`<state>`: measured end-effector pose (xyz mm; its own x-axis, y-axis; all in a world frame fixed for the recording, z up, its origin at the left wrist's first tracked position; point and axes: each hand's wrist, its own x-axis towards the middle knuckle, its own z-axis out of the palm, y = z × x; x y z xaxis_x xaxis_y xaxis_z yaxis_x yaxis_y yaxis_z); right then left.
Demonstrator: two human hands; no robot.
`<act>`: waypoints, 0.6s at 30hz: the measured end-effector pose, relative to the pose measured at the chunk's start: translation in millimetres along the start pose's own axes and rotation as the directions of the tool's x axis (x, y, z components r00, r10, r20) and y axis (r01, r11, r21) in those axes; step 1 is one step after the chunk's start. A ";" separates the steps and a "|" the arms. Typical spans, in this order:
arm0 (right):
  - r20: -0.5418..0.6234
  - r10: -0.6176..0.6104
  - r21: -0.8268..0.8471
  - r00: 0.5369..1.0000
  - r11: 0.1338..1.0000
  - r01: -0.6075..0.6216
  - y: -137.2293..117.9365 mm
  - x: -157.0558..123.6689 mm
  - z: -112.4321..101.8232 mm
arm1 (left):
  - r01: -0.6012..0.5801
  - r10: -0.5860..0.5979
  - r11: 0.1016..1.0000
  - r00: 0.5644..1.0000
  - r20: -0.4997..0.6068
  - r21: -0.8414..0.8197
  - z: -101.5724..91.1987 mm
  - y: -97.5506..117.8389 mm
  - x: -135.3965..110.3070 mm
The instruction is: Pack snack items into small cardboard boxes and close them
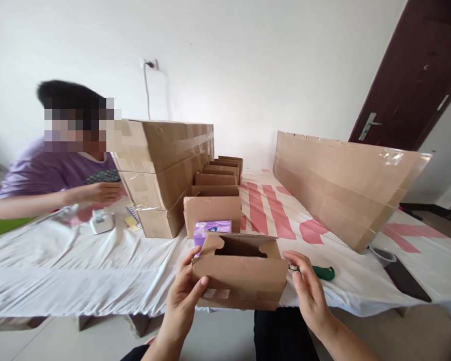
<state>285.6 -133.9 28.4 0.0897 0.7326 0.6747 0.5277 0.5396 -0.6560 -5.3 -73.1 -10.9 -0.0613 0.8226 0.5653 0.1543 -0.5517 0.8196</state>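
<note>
Here, an open cardboard box [240,281] at the front edge of a counter [97,281].
Left hand [184,286] grips one end; right hand [308,288], loosely open beside the other, grips nothing; such one-sided hold could let it tip.

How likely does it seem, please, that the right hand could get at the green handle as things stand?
Probably yes: the green handle lies close beside the right hand, with nothing visible between them, and the left hand holds a box.
</note>
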 end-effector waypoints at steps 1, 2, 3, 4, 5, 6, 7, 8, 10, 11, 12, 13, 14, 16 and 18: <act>0.009 -0.003 0.019 1.000 1.000 0.003 -1.1 3.5 -3.4 | 0.031 -0.029 0.998 0.999 0.025 -0.056 -0.8 1.7 0.1; 0.014 0.001 0.041 1.000 0.999 -0.001 -1.8 8.0 -7.3 | 0.050 -0.045 0.994 0.998 0.049 -0.102 -1.1 3.4 0.1; 0.023 0.007 0.062 1.000 0.998 -0.009 -2.2 13.8 -11.6 | 0.054 -0.045 0.989 0.997 0.066 -0.139 -0.8 5.3 0.1; 0.046 0.017 0.079 0.999 0.997 -0.021 -3.0 20.8 -16.1 | 0.046 -0.034 0.984 0.997 0.076 -0.171 -0.1 7.7 0.0; 0.088 0.028 0.089 0.996 0.995 -0.036 -4.5 29.2 -20.6 | 0.034 -0.016 0.979 0.996 0.092 -0.201 0.8 10.8 0.0; 0.150 0.036 0.091 0.988 0.995 -0.051 -7.1 38.6 -24.7 | 0.022 0.004 0.973 0.994 0.113 -0.229 1.8 14.5 0.3; 0.228 0.047 0.083 0.972 0.994 -0.068 -11.0 48.6 -28.2 | 0.012 0.025 0.967 0.990 0.141 -0.255 2.5 18.8 0.7; 0.315 0.059 0.064 0.947 0.994 -0.084 -16.1 58.6 -30.8 | 0.006 0.044 0.960 0.985 0.169 -0.280 2.9 23.2 1.4; 0.485 0.084 0.002 0.871 0.995 -0.097 -28.9 76.7 -32.8 | 0.013 0.059 0.950 0.974 0.220 -0.313 2.1 31.9 3.3; 0.558 0.085 -0.032 0.825 0.996 -0.080 -35.7 83.8 -32.1 | 0.020 0.062 0.947 0.969 0.241 -0.322 1.0 35.6 4.3; 0.625 0.074 -0.064 0.777 0.997 -0.044 -42.3 89.4 -30.5 | 0.025 0.065 0.944 0.964 0.259 -0.329 -0.6 38.9 5.1; 0.687 0.053 -0.090 0.724 0.996 0.012 -48.4 93.2 -28.1 | 0.026 0.073 0.942 0.957 0.281 -0.334 -2.4 41.7 5.8; 0.744 0.029 -0.113 0.668 0.990 0.082 -53.6 95.5 -25.2 | 0.021 0.089 0.941 0.947 0.307 -0.337 -4.3 43.8 6.2; 0.823 0.002 -0.166 0.568 0.957 0.237 -61.4 96.2 -18.8 | -0.012 0.143 0.940 0.920 0.364 -0.340 -7.9 45.3 6.1; 0.855 0.029 -0.249 0.518 0.899 0.360 -66.6 93.2 -13.5 | -0.052 0.193 0.944 0.888 0.418 -0.325 -10.9 42.1 5.3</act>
<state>270.3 -107.2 139.6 -0.6603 0.7498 0.0417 0.7168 0.6459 -0.2629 -9.9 -93.5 27.6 0.3872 0.6812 0.6214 -0.1720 -0.6088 0.7745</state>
